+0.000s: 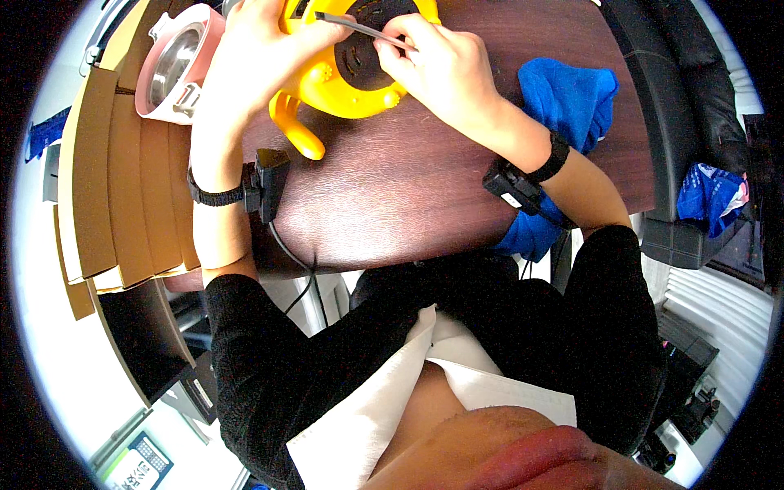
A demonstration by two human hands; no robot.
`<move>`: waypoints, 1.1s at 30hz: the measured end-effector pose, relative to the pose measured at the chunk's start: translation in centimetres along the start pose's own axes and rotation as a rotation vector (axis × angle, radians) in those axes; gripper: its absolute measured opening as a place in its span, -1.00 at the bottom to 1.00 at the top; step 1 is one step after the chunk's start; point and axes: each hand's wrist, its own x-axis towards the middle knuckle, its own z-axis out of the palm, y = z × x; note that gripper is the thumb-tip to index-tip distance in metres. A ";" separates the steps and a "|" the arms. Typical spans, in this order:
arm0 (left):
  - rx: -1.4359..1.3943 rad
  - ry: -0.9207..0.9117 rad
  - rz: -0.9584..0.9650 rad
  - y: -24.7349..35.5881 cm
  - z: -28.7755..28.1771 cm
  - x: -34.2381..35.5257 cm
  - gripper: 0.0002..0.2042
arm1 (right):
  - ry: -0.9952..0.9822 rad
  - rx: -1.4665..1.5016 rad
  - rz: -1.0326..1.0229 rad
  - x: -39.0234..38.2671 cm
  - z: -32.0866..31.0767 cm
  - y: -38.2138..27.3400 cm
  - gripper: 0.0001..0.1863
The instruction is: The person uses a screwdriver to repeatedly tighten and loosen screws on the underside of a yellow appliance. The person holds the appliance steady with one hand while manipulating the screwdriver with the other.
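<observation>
A yellow plastic object (314,88) with a ring-shaped body, a stubby curved leg and a dark slotted centre (359,57) rests at the far side of the table. Its top runs out of view, and I cannot tell its exact kind. My left hand (257,49) is closed on its left side, the thumb reaching across it. Pinched in the fingers of my right hand (449,73) is a thin grey metal tool (363,29), slanting over the dark centre. The tool's far end lies by my left thumb. A blue cloth (567,94) lies right of my right hand.
On the left, a pink container with a metal inside (153,90) stands beside brown cardboard boxes (122,188). The dark wooden table (367,196) fills the middle. A black padded seat (665,98) with a blue packet (710,196) is on the right. A cable (290,255) hangs from my left wrist device.
</observation>
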 end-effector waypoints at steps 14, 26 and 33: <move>0.018 -0.008 -0.029 0.8 -0.2 -0.2 -0.22 | -0.025 0.066 0.026 -0.2 0.3 0.1 -0.84; -0.037 0.059 -0.025 -1.0 0.6 -0.1 -0.26 | -0.082 0.032 -0.026 0.6 0.1 1.1 -0.81; -0.119 0.043 -0.115 1.0 -0.1 -0.3 -0.30 | -0.035 0.097 0.052 0.8 0.0 0.7 -0.83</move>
